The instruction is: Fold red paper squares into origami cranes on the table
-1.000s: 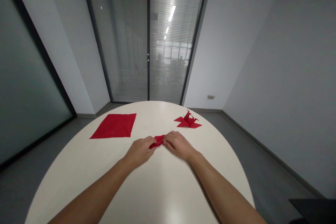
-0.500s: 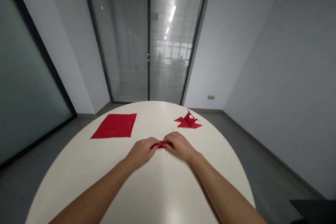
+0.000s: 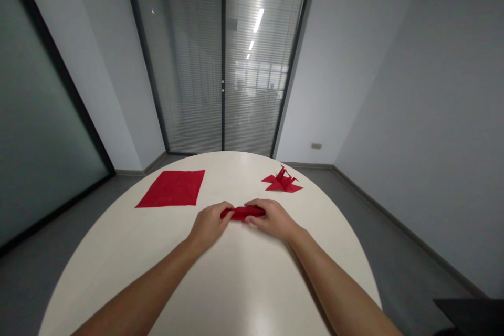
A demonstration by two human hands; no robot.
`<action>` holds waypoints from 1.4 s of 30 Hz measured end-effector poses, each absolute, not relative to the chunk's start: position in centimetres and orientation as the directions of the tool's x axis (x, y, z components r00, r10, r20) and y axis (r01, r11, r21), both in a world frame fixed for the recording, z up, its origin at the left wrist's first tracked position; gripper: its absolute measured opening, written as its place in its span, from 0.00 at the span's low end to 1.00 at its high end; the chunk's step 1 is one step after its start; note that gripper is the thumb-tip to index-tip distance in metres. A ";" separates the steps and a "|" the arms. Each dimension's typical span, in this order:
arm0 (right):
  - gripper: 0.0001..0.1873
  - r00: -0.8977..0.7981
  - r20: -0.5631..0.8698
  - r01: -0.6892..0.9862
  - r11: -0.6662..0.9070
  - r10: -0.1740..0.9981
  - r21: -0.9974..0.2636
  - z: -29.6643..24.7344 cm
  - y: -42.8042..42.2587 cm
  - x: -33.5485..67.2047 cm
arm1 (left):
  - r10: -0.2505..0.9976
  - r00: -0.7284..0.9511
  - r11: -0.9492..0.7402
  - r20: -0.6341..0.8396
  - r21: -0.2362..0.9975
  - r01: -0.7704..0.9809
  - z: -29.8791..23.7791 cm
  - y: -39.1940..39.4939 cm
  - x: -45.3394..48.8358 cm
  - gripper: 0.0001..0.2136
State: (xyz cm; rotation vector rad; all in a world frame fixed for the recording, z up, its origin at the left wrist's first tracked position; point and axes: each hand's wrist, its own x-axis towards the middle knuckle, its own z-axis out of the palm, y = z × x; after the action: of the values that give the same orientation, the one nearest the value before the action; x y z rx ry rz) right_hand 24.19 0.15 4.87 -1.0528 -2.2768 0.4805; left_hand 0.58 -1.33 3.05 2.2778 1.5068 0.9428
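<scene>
Between my two hands is a piece of folded red paper (image 3: 241, 213), held over the middle of the white table. My left hand (image 3: 210, 222) pinches its left end with thumb and fingers. At its other end, my right hand (image 3: 272, 219) grips the paper, fingers along the far side and thumb on the near side. Parts of the paper are hidden under my fingers, and its exact fold cannot be made out. Beyond my right hand sit folded red paper cranes (image 3: 282, 181). A flat red sheet of paper (image 3: 173, 189) lies beyond my left hand.
The round white table (image 3: 244, 283) reaches from near me to the glass wall with blinds (image 3: 189, 89). A dark object (image 3: 472, 315) shows at the lower right, off the table. Plain walls stand on both sides.
My hands have moved slightly apart, and more of the red paper between them shows now as a wider strip. The sheet and the cranes have stayed in place.
</scene>
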 end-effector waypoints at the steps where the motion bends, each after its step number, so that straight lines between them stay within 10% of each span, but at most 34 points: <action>1: 0.22 -0.493 0.351 0.543 0.597 0.796 -0.591 4.9 0.2 24.5 | 0.900 0.227 -0.413 0.372 0.561 0.717 3.0 -1.2 0.6 0.08; 6: 0.41 -0.403 0.354 0.366 0.503 0.844 -0.783 4.5 0.7 25.3 | 0.937 0.130 -0.332 0.323 0.718 0.612 2.5 -0.8 0.6 0.08; 12: 0.36 -0.345 0.319 0.237 0.411 0.883 -0.881 3.2 1.7 24.9 | 0.951 0.154 -0.309 0.269 0.793 0.525 2.1 -0.7 0.8 0.09; 23: 0.16 -0.402 0.245 0.431 0.419 0.882 -0.799 2.0 2.3 24.9 | 0.900 0.243 -0.383 0.361 0.394 0.836 1.9 -0.8 0.8 0.11; 30: 0.14 -0.373 0.237 0.490 0.408 0.897 -0.771 1.5 2.6 24.7 | 0.870 0.289 -0.441 0.400 0.367 0.819 1.4 -0.6 0.8 0.15; 42: 0.13 -0.566 0.411 0.665 0.690 0.715 -0.285 4.1 0.0 22.2 | 0.854 0.269 -0.393 0.446 0.212 0.895 1.3 -0.7 0.5 0.09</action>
State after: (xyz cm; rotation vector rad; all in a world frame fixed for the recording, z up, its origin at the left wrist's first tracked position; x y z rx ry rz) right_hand 22.25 -0.03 4.10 -1.0604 -2.3999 0.1324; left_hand 0.51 -0.75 1.27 2.5661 1.7727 0.8136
